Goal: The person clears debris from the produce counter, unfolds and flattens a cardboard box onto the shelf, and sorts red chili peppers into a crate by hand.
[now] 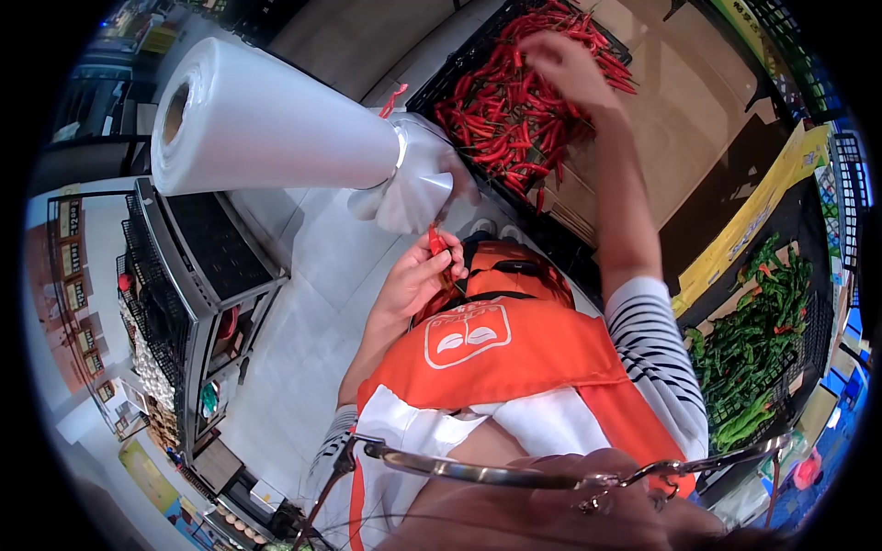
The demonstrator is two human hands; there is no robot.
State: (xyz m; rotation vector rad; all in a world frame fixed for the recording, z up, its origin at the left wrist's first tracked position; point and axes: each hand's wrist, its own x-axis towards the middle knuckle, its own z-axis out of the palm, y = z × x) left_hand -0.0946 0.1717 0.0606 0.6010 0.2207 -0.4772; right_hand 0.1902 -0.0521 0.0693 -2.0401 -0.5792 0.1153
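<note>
My left hand (425, 273), in front of the apron, is closed around a few red chili peppers (435, 241), whose tips stick up past the fingers. Stretched out to the upper right, my right hand (562, 66) hovers over the pile of red chili peppers (514, 115). Its fingers look loosely apart, slightly blurred, with nothing visible in them. That pile fills a black crate (439, 87). Left of the crate, close to my left hand, stands a large roll of clear plastic bags (276, 119) with its loose end (413, 197) hanging crumpled.
Brown cardboard (694, 78) lines the display right of the crate, edged by a yellow strip (749, 225). Green chili peppers (758, 317) lie in a crate at the right. A shelf unit (197, 275) stands at the left across pale floor tiles (276, 358).
</note>
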